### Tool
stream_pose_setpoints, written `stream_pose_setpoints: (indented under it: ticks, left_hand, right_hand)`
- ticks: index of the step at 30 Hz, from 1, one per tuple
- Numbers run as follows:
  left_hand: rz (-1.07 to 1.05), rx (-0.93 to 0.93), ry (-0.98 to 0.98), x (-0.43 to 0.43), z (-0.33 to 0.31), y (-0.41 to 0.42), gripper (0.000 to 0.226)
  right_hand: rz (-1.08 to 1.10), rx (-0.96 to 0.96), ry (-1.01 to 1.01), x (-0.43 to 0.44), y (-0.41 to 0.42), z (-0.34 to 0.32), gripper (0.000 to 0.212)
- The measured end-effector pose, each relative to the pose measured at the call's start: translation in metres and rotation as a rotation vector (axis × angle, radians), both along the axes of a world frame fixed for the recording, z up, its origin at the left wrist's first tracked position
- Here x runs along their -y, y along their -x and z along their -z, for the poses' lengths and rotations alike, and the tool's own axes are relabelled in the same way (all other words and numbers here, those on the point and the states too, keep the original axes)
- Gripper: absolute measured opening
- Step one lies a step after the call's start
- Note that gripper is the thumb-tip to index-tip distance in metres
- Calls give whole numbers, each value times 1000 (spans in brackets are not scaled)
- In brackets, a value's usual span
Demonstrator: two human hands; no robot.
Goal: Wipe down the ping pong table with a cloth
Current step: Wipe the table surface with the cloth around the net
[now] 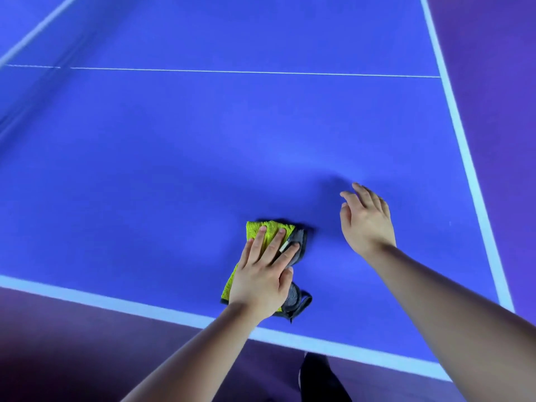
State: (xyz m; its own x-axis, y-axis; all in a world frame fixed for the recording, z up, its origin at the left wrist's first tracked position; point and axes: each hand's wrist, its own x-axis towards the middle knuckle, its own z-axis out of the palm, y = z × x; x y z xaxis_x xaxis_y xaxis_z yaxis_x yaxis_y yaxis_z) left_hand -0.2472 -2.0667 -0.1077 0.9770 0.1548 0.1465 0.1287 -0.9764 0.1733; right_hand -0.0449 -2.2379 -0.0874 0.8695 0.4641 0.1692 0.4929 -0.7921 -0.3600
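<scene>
Wiping: left hand [261, 274] presses cloth [268, 232] flat, fingers spread, for full contact.
Right hand [366, 220]: beside cloth, fingers open, empty, over surface [203, 158].

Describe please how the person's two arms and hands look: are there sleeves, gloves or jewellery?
Both forearms are bare as far as the picture shows; no sleeve reaches into view. The left hand and the right hand wear no gloves, and no ring, watch or bracelet is visible. The fingernails look short and unpainted.
</scene>
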Motion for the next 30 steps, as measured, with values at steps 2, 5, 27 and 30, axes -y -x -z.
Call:
stream_pose_setpoints:
  ticks: [2, 5, 27, 30]
  left_hand:
    - [11, -5, -2, 10, 0, 23, 48]
    - [16, -36, -15, 23, -1, 49, 48]
    - [13, -163, 43, 82, -6, -18, 49]
    - [-3, -178, 56, 69, -7, -61, 52]
  right_hand:
    - [4, 5, 6, 12, 20, -2, 33]
    - [24, 2, 9, 31, 45, -7, 46]
    - [122, -2, 89, 90, 31, -5, 55]
    - [110, 8, 86, 83, 10, -2, 54]
